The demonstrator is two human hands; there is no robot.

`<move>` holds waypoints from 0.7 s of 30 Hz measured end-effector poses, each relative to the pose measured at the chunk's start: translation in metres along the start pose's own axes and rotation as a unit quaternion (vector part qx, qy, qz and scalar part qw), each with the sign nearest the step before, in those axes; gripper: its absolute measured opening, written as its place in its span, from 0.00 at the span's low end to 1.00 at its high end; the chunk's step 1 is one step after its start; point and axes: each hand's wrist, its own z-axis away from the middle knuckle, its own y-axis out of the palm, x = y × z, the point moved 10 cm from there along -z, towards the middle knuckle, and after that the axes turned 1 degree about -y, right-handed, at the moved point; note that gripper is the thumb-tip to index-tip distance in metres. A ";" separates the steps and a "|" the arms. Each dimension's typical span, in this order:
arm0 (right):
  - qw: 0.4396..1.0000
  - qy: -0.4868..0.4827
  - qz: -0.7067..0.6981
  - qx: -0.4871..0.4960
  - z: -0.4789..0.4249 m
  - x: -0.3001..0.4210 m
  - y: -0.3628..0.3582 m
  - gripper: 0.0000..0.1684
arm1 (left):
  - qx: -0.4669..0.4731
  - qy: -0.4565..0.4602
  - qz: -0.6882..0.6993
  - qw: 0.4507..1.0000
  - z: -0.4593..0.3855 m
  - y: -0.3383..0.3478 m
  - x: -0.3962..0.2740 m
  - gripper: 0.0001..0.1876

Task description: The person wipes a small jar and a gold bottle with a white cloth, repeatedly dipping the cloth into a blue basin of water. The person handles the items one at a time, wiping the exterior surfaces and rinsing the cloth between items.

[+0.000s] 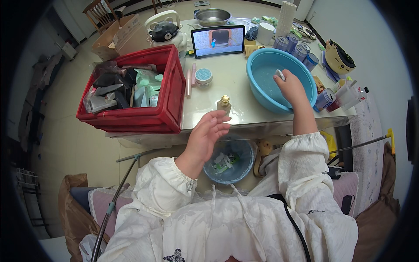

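My right hand (291,86) is over a blue plastic basin (252,82) that has water in it, and its fingers pinch a small whitish wad (280,74), perhaps a wet cloth or wipe. My left hand (209,134) is raised at the table's front edge, palm turned inward, fingers apart, holding nothing. Just beyond its fingertips stands a small bottle with a gold cap (224,101) on the white table (235,77). A round jar with a blue lid (203,76) and two pink cosmetic tubes (189,83) are farther back on the left.
A red plastic crate (140,118) full of packages stands left. Behind are a tablet (218,41), a kettle (165,31) and a steel bowl (212,17). Several cans (299,52) and a helmet (339,57) are at the right. A waste bin (230,175) sits below the table edge.
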 end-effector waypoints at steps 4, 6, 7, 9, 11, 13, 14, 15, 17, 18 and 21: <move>0.988 -0.050 -0.092 -0.110 0.006 0.009 -0.017 0.19 | 0.003 -0.001 -0.015 1.000 -0.001 0.001 -0.002 0.20; 0.966 -0.080 -0.187 -0.158 0.018 0.023 -0.027 0.18 | 0.005 0.006 -0.034 0.999 0.000 0.003 -0.006 0.20; 0.940 -0.084 -0.305 -0.126 0.025 0.032 -0.019 0.17 | 0.007 0.011 -0.048 0.999 0.000 0.005 -0.009 0.20; 0.845 -0.086 -0.525 -0.054 0.051 0.062 0.004 0.17 | 0.008 0.018 -0.071 0.997 0.000 0.011 -0.016 0.22; 0.761 -0.056 -0.645 0.038 0.088 0.098 0.037 0.19 | 0.005 0.022 -0.090 0.996 0.001 0.017 -0.021 0.24; 0.716 -0.011 -0.693 0.088 0.118 0.118 0.078 0.21 | 0.011 0.048 -0.099 0.994 0.001 0.018 -0.022 0.27; 0.726 -0.011 -0.675 0.132 0.131 0.130 0.088 0.22 | 0.014 0.061 -0.103 0.993 0.001 0.016 -0.023 0.29; 0.735 -0.012 -0.655 0.173 0.142 0.139 0.095 0.23 | -0.001 0.081 -0.143 0.986 0.000 0.010 -0.025 0.29; 0.747 -0.050 -0.641 0.171 0.146 0.146 0.093 0.23 | -0.029 0.117 -0.224 0.967 -0.002 -0.004 -0.028 0.29; 0.750 -0.051 -0.634 0.184 0.144 0.144 0.095 0.23 | -0.041 0.096 -0.221 0.970 -0.001 -0.007 -0.030 0.27; 0.783 -0.066 -0.587 0.195 0.136 0.133 0.092 0.21 | -0.061 0.053 -0.241 0.967 0.005 -0.007 -0.040 0.21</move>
